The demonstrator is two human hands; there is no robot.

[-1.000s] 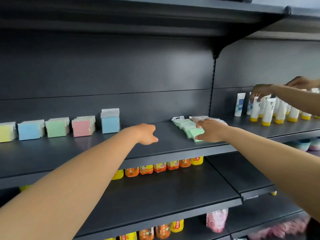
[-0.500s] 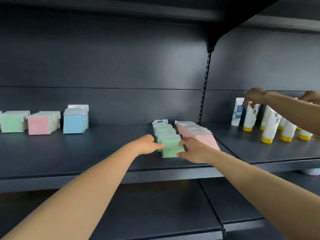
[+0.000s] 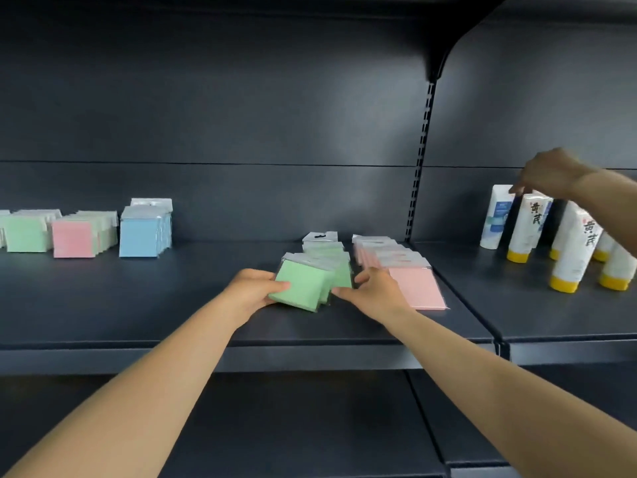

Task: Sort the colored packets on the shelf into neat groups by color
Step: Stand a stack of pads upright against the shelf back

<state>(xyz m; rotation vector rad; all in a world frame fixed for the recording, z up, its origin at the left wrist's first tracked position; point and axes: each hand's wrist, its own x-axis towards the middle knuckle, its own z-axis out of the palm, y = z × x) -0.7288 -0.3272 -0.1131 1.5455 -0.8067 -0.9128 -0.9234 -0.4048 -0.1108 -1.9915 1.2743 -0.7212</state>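
Observation:
A fanned row of green packets [image 3: 312, 274] lies flat on the dark shelf [image 3: 138, 305] near its middle. My left hand [image 3: 250, 293] grips the front green packets at their left edge, lifting them slightly. My right hand [image 3: 374, 293] touches the right side of the same green packets, fingers spread. A fanned row of pink packets [image 3: 410, 277] lies just to the right, partly under my right hand. At the far left stand upright groups: blue packets [image 3: 141, 232], pink packets [image 3: 72, 238] and green packets [image 3: 26, 232].
Another person's hand [image 3: 551, 172] reaches over white tubes with yellow caps [image 3: 572, 250] on the adjoining shelf to the right. A slotted upright [image 3: 418, 160] divides the two bays. A lower shelf [image 3: 293, 426] runs beneath my arms.
My left hand has closed onto the front green packets and tilted them up. My right hand shifted from the pink row to the green packets' right side. The view came closer.

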